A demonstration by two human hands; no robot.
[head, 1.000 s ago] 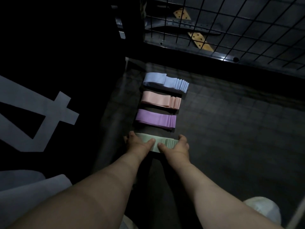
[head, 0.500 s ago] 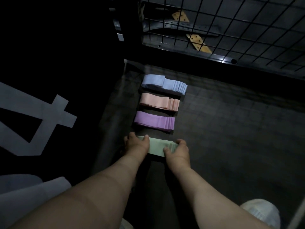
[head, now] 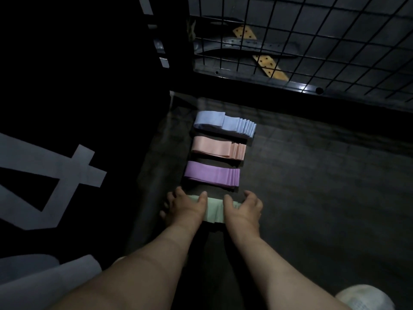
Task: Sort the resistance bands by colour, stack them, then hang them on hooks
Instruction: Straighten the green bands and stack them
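Four stacks of resistance bands lie in a column on the dark floor: blue [head: 225,124] farthest, then peach [head: 218,148], purple [head: 212,176] and light green [head: 214,209] nearest. My left hand [head: 185,209] grips the green stack's left end, thumb on top. My right hand [head: 244,209] grips its right end, fingers curled over the far edge. Both hands cover most of the green stack; only its middle shows.
A black wire grid panel [head: 301,41] stands beyond the stacks, with a dark strap and yellow pieces [head: 268,66] behind it. A black wall with white markings [head: 55,171] rises on the left. A white shoe toe [head: 366,298] shows at bottom right.
My hands have spread apart along the green stack, from meeting over its middle to holding its two ends. The other three stacks have not moved.
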